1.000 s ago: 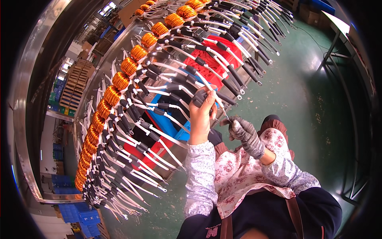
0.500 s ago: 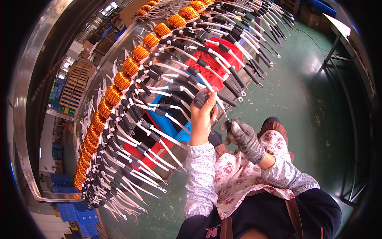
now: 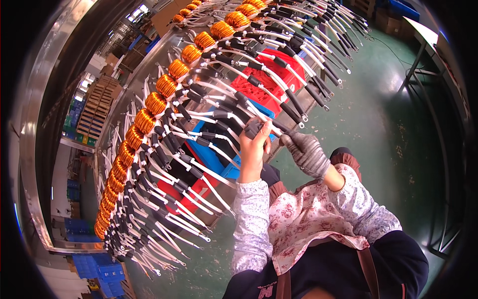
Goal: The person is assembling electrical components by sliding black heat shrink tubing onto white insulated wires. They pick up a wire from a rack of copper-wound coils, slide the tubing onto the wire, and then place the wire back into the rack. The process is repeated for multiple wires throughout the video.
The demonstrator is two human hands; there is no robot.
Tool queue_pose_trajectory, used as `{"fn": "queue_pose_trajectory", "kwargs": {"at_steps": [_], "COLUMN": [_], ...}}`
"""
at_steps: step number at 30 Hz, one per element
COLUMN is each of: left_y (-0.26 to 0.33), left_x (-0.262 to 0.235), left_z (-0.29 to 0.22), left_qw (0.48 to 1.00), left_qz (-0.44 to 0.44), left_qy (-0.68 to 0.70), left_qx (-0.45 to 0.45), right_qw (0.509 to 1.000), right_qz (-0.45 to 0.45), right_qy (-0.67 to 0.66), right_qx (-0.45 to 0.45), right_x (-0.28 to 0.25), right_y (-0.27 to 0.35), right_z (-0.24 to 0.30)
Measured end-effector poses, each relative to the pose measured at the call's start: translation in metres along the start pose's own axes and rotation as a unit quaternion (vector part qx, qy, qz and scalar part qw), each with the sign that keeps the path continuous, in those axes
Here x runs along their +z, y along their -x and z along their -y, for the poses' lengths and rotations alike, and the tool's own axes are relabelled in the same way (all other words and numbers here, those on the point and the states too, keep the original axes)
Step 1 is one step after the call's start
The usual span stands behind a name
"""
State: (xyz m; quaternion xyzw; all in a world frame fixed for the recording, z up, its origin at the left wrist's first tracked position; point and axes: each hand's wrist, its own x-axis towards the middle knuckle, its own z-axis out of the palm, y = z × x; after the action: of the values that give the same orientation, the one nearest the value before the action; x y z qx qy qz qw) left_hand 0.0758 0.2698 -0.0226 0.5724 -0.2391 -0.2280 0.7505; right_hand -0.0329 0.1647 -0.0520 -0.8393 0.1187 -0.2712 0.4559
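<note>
My left hand [image 3: 253,157] is closed around a white cable lead, thumb on top, with dark grey material at its fingers. The lead runs from the row of copper-wound coils [image 3: 155,103] toward my right hand [image 3: 307,155]. That hand wears a grey knitted glove, and its fingers are closed around the lead's outer end, beside a black sleeve [image 3: 282,126]. The gloved fingers hide the tip of the lead. Around my hands hang many other white leads [image 3: 219,148] with black sleeves, several ending in ring terminals [image 3: 301,125].
Under the leads stand a red bin [image 3: 298,65] holding red pieces and a blue bin [image 3: 230,173]. A metal frame [image 3: 31,149] borders the left side. A white-topped table [image 3: 421,31] stands far right on the green floor [image 3: 366,124]. Blue crates [image 3: 102,269] sit lower left.
My right hand has moved up to the lead's end, covering the bare tip that showed before. My left hand keeps its grip. The nearby coils have shifted slightly right.
</note>
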Motion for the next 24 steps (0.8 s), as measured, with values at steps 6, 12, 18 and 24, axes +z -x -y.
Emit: {"fn": "queue_pose_trajectory", "kwargs": {"at_steps": [6, 12, 18, 24], "left_y": [-0.001, 0.001, -0.003, 0.001], "left_x": [0.007, 0.002, 0.010, 0.010], "left_z": [-0.008, -0.007, -0.013, -0.018], "left_qw": [1.000, 0.998, 0.998, 0.999], "left_qz": [0.004, 0.022, 0.035, 0.024], "left_qy": [0.020, 0.057, 0.054, 0.028], "left_qx": [-0.001, -0.013, 0.009, 0.014], "right_qw": [0.382, 0.671, 0.593, 0.848], "right_qz": [0.199, 0.220, 0.183, 0.066], "right_qy": [-0.832, -0.655, -0.742, -0.509], "right_qx": [0.350, 0.270, 0.254, 0.131], "right_x": [0.000, -0.008, 0.005, 0.010], "right_y": [-0.010, 0.011, 0.001, -0.009], "right_z": [0.001, -0.004, -0.002, 0.020]}}
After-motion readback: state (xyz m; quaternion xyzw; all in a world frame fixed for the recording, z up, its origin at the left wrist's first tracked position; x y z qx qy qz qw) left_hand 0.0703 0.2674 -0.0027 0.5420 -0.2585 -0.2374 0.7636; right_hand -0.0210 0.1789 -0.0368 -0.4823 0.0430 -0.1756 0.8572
